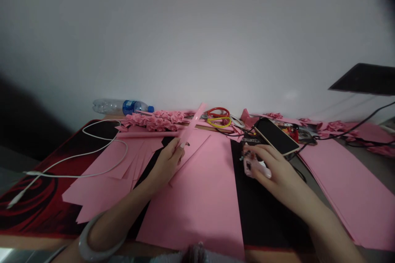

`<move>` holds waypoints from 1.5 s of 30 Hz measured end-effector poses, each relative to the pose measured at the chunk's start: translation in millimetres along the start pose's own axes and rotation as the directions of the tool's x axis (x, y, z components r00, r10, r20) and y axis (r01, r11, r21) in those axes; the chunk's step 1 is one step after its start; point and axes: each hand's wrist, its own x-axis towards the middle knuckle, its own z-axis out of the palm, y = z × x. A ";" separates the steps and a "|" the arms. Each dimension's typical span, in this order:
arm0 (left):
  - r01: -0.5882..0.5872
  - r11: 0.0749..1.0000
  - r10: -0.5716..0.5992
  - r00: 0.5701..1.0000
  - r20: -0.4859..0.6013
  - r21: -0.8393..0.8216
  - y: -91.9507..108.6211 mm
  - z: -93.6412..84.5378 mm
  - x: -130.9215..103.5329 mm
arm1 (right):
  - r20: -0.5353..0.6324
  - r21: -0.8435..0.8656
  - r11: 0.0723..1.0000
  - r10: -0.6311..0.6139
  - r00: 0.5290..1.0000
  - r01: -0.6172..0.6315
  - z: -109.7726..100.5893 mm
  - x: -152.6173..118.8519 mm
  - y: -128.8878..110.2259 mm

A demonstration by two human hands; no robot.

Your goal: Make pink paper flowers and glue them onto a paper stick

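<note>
My left hand (170,157) is closed around the lower end of a rolled pink paper tube (194,122), which slants up and to the right. Under this hand lies a large pink paper sheet (200,209), with a narrow folded strip of paper (197,156) on top. My right hand (276,166) is to the right of the sheet, over the black mat (259,209). Its fingers curl around a small pale pink object with dark markings (247,164), whose kind I cannot make out. A phone (277,135) lies just beyond that hand.
Folded pink paper flowers (157,121) line the wall beside a plastic bottle (120,107). Red-handled scissors (218,111) and yellow-handled ones (219,122) lie at the back. A white cable (77,176) crosses cut paper pieces (105,172) at left. Stacked pink sheets (354,193) lie at right.
</note>
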 end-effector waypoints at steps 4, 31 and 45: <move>0.049 0.986 -0.047 0.999 0.014 -0.158 3.0 3.3 0.9 | 0.237 0.155 0.978 -0.174 0.956 0.140 29.1 19.9 -55.7; 0.081 0.907 -0.069 0.997 0.043 -0.413 -1.9 0.0 9.0 | 0.178 0.100 0.980 0.152 0.972 -0.172 77.9 24.3 -58.4; 0.061 0.929 -0.074 0.997 -0.023 -0.364 4.8 -0.3 5.6 | 0.289 0.926 0.130 0.362 0.886 -0.354 78.0 31.3 -51.7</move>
